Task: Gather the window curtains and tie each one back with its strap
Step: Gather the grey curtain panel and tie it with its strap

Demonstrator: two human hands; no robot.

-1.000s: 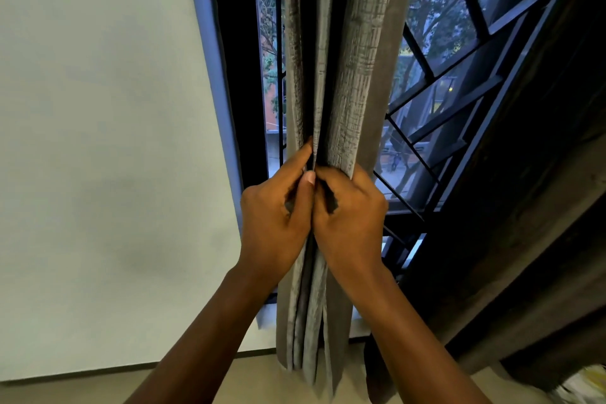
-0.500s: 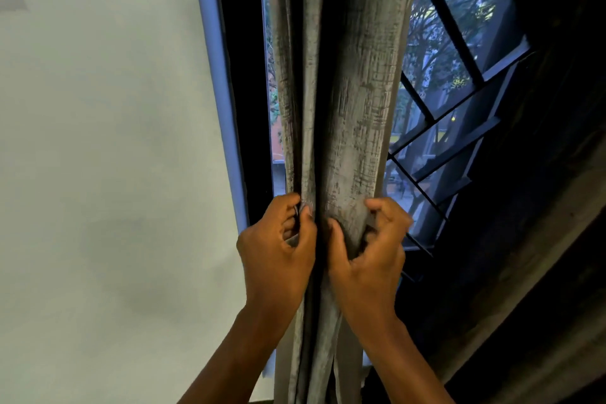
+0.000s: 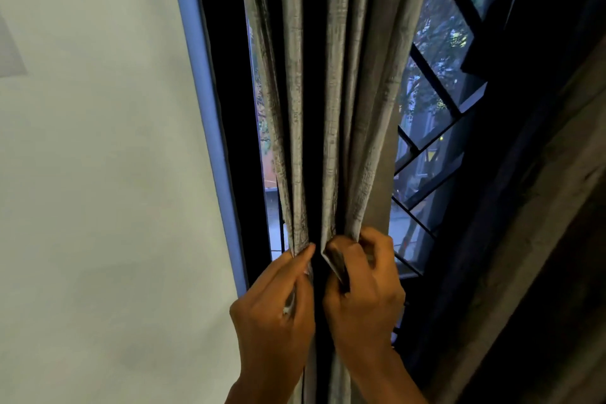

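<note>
A grey textured curtain (image 3: 331, 102) hangs bunched into vertical pleats in front of the window. My left hand (image 3: 275, 315) grips the left pleats, thumb and fingers closed round the fabric. My right hand (image 3: 364, 292) grips the right pleats, with a fold of cloth pinched under its curled fingers. The two hands sit side by side at the same height, a narrow dark gap between them. No strap shows in the frame.
A pale wall (image 3: 98, 174) with a blue edge strip (image 3: 206, 108) fills the left. Behind the curtain is a dark window grille (image 3: 436, 154) with trees outside. A second dark curtain (image 3: 541, 207) hangs at the right.
The view has tilted up and closed in on the curtain. Both hands have shifted their hold on the pleats, and the right hand's fingers now curl tighter round a fold.
</note>
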